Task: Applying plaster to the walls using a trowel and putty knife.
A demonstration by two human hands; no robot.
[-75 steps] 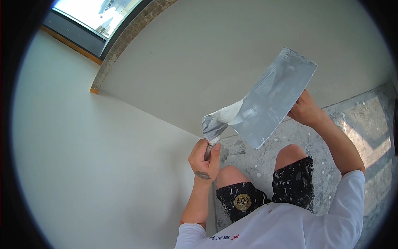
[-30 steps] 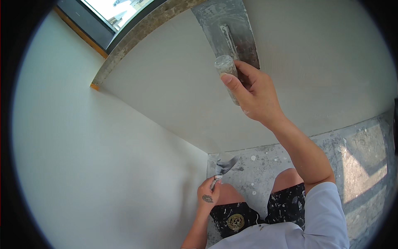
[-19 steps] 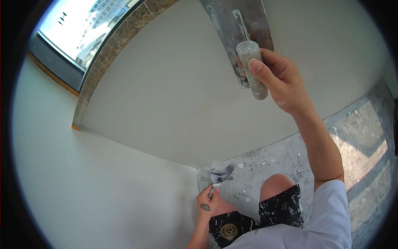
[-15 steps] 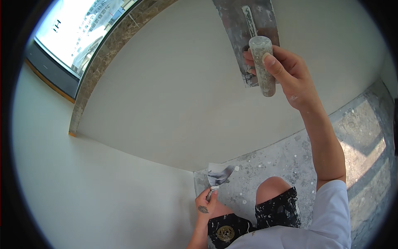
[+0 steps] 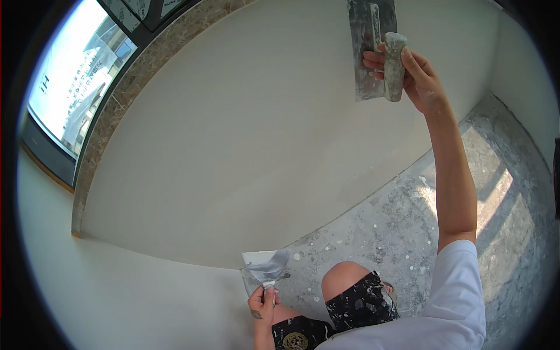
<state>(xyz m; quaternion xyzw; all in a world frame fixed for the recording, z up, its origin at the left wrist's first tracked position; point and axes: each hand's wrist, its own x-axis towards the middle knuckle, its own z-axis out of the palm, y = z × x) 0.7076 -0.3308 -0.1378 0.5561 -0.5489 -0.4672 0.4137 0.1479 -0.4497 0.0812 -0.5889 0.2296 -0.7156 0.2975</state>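
In my right hand (image 5: 421, 79) is a plastering trowel (image 5: 363, 70), its thick worn handle gripped between thumb and fingers. The arm is stretched far forward, and the grey-smeared blade lies against or close to the pale wall (image 5: 245, 140); I cannot tell if it touches. Low in the picture, my left hand (image 5: 263, 304) is closed around the handle of a putty knife (image 5: 267, 265). White-grey paste coats its wide blade, which points away from me above the floor near the wall corner.
A brown stone sill (image 5: 119, 96) runs along the wall's top under a bright window (image 5: 79, 76). Another pale wall (image 5: 146, 291) stands close on my left. The grey concrete floor (image 5: 385, 216) is spotted with paste, and sunlight patches (image 5: 490, 216) lie on it at right.
The view has turned to the right. My right hand has reached farther out along the wall with the trowel, now more upright. The putty knife appears farther left, still held.
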